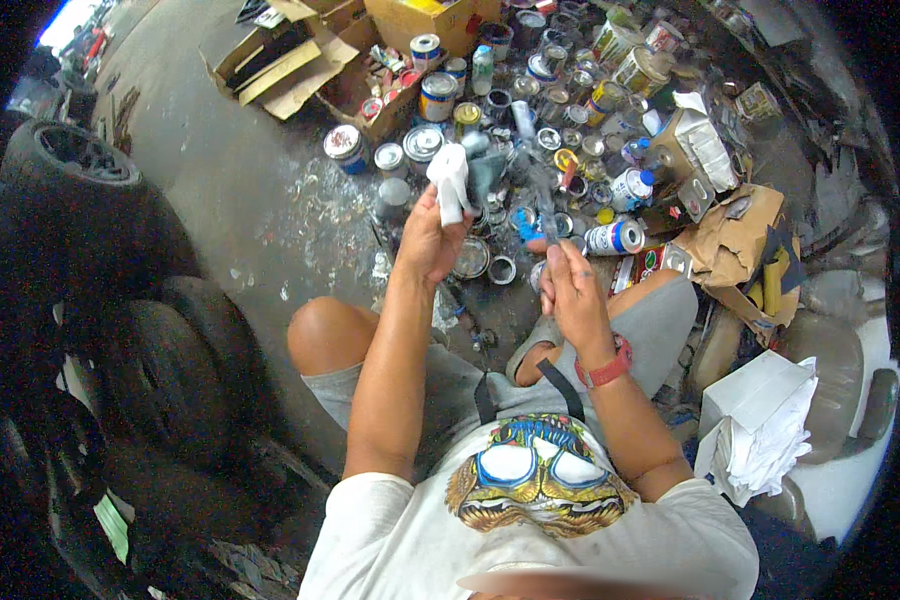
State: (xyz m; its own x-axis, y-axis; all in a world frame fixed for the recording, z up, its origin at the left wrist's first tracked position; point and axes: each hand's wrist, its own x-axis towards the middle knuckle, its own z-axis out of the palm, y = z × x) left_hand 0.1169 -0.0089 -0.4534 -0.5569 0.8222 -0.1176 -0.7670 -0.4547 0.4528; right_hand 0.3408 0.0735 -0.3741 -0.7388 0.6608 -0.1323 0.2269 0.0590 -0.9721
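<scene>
My left hand (432, 238) is raised in front of me, its fingers closed round a crumpled white cloth or tissue (451, 182). Right of it, my right hand (576, 295), with a red watch on the wrist, has its fingers pinched together. A thin, greyish, blurred piece (547, 212) rises from those fingertips, its kind too smeared to name. Beyond and below both hands, several paint cans and cups cover the floor. Close to my right hand lies a blue and white can (615, 238) on its side. An open can (502, 270) stands between my knees.
Cardboard boxes (285, 75) stand at the far left, with a lidded paint can (344, 148) near them. Torn cardboard (735, 240) and a white box with papers (760, 405) lie on the right. Dark tyres (165, 370) line the left side.
</scene>
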